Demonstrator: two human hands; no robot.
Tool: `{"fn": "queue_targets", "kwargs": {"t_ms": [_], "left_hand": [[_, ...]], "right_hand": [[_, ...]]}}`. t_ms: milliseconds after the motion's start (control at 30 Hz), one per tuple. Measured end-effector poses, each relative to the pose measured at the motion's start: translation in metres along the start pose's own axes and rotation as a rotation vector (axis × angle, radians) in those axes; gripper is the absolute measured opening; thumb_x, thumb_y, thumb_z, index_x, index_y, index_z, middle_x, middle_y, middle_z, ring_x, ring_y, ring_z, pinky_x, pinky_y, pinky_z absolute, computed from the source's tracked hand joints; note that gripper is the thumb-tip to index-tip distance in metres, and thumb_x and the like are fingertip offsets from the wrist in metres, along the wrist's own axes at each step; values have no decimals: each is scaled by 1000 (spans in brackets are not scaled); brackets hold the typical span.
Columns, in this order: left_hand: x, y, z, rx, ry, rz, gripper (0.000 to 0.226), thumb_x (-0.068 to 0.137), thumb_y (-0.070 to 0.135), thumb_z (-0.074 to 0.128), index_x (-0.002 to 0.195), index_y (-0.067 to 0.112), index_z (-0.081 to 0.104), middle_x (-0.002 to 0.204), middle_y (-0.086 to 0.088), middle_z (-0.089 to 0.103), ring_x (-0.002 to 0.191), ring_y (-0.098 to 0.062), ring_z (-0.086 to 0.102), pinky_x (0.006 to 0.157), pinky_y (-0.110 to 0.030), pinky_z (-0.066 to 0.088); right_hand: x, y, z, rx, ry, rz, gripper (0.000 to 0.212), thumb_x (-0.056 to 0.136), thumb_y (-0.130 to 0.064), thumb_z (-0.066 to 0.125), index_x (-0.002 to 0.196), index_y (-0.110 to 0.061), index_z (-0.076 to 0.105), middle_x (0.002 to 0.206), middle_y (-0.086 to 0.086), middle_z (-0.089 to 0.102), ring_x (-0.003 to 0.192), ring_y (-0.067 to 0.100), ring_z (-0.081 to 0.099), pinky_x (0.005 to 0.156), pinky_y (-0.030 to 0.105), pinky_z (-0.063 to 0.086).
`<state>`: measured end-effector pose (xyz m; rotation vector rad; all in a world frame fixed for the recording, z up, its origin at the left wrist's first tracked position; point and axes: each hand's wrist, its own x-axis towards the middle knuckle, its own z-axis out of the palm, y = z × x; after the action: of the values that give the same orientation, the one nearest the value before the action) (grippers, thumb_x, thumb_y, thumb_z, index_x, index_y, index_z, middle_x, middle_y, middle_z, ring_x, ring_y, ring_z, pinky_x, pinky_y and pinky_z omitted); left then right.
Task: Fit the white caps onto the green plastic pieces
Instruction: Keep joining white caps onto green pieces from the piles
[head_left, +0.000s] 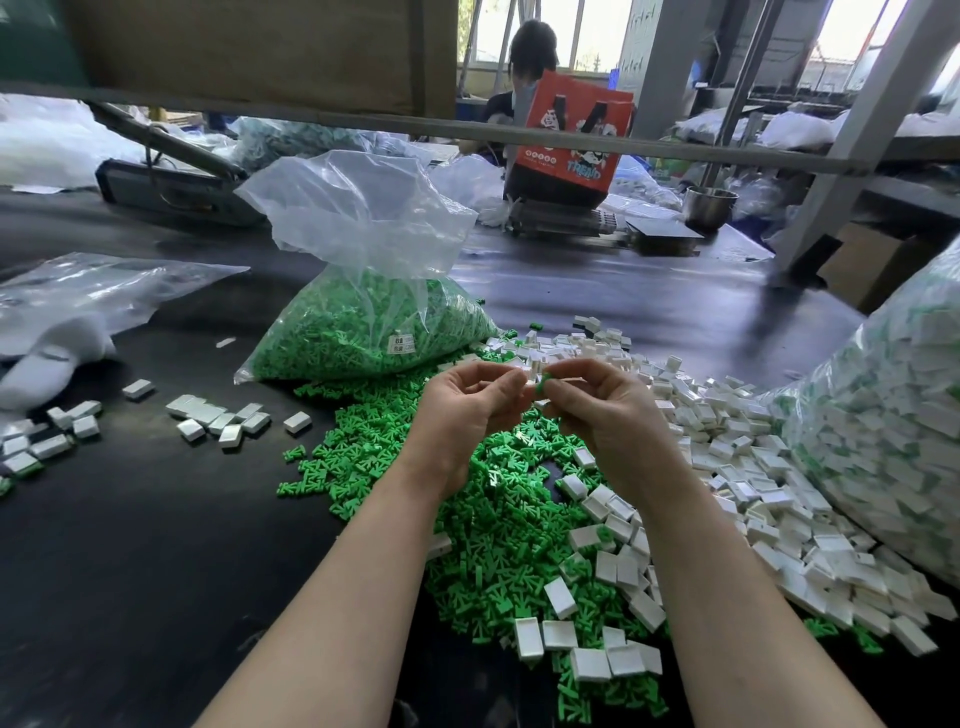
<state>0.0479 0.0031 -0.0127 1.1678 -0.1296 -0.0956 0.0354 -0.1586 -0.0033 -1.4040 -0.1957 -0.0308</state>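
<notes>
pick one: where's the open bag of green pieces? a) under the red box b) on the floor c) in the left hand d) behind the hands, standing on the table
d: the bag of green pieces stands on the dark table beyond the left hand and right hand, its mouth open at the top.
</notes>
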Motion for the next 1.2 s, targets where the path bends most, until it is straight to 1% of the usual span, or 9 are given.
{"fn": "queue_targets", "kwargs": {"t_ms": [133, 233, 400, 533, 633, 733, 867, 1033, 1200], "left_hand": [[1, -1, 0, 3, 44, 34, 26, 74, 11, 75, 98, 9, 65, 83, -9, 75, 75, -18, 72, 66, -26, 58], [1, -1, 2, -13, 90, 47, 32, 73, -1, 77, 99, 8, 62, 89, -12, 71, 80, -23, 71, 66, -28, 58], [1, 0, 1, -51, 81, -21, 35, 55, 10, 80, 88, 11, 69, 77, -2, 74, 76, -16, 67, 68, -24, 55], [0, -1, 0, -31, -18, -37, 30, 66, 10, 75, 96, 12, 75, 82, -2, 75, 70, -7, 66, 60, -17, 52], [0, -3, 1, 35, -68, 2, 26, 78, 7, 69, 102, 17, 75, 86, 1, 75, 74, -6, 64, 66, -18, 53], [1, -5, 2, 180, -62, 68, 25, 86, 5, 69, 110, 11, 70, 84, 0, 75, 74, -8, 69, 67, -17, 53], [1, -7, 2, 252, -13, 111, 15, 84, 9, 74, 97, 4, 68, 79, -2, 74, 73, -11, 71, 65, -19, 54], [1, -5, 1, 135, -16, 110, 20, 74, 11, 76, 92, 5, 70, 79, -5, 75, 74, -15, 71, 68, -21, 56], [1, -5, -1, 134, -14, 127, 14, 76, 5, 74, 90, 6, 71, 77, -3, 75, 73, -13, 71, 67, -19, 55]], "right_hand": [[2, 1, -1, 109, 23, 37, 24, 72, -15, 72, 94, -7, 66, 84, 10, 73, 68, 16, 66, 56, 21, 52], [3, 3, -3, 165, 46, 57, 22, 72, -14, 73, 92, -7, 67, 82, 7, 71, 67, 14, 64, 56, 19, 52], [4, 4, -5, 174, 44, 51, 23, 71, -12, 73, 93, -8, 69, 78, 4, 69, 67, 11, 61, 58, 17, 51], [3, 4, -2, 134, 83, 8, 24, 69, -14, 74, 93, -10, 74, 80, 5, 72, 68, 11, 63, 61, 17, 52], [2, 4, -1, 83, 129, -30, 21, 69, -17, 75, 89, -10, 75, 79, 7, 73, 68, 14, 63, 62, 21, 52], [2, 6, -1, 22, 148, -51, 20, 68, -21, 77, 86, -13, 76, 79, 6, 73, 67, 13, 61, 61, 23, 50], [3, 7, 0, -20, 159, -69, 21, 66, -27, 80, 83, -14, 76, 77, 6, 72, 64, 11, 60, 59, 22, 50], [3, 7, -1, -90, 138, -67, 20, 69, -30, 78, 83, -16, 75, 78, 6, 74, 67, 12, 63, 60, 23, 49], [3, 8, -1, -247, 123, -94, 6, 80, -22, 76, 83, -17, 75, 75, 3, 74, 62, 7, 62, 56, 20, 48]]}}
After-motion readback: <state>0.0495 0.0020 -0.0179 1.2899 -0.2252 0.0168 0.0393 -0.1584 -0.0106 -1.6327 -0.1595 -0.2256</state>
